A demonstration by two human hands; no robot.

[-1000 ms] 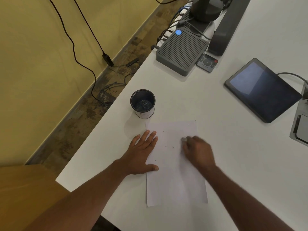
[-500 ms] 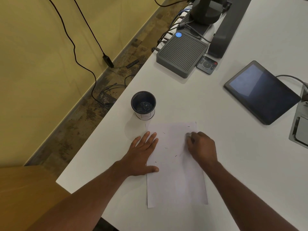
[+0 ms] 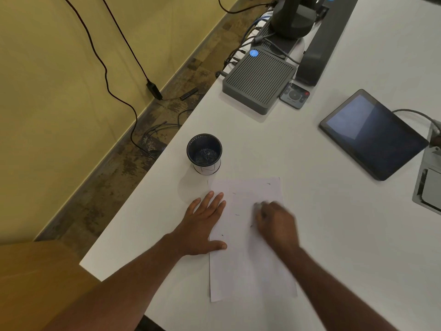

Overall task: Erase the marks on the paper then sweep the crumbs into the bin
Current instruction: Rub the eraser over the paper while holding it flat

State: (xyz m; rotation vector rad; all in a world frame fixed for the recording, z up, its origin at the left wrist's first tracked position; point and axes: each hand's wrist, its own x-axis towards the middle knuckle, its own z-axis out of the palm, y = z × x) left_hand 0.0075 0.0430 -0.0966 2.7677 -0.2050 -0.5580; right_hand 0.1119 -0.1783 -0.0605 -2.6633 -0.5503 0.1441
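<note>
The table (image 3: 334,223) is showing a plain white surface. The paper (image 3: 248,266) is looking white with a faint lilac tint, and it is carrying a few short dark marks (image 3: 237,214). The small bin (image 3: 204,152) is appearing dark navy, almost black, with a black mesh pattern low on its wall. The ribbed box (image 3: 259,80) is showing dark grey with fine parallel lines and one round blue sticker (image 3: 253,53). The tablet (image 3: 373,133) is showing a black frame and a dark bluish screen. The wall (image 3: 59,91) is looking mustard yellow, and the floor (image 3: 119,175) is showing mottled brown.
</note>
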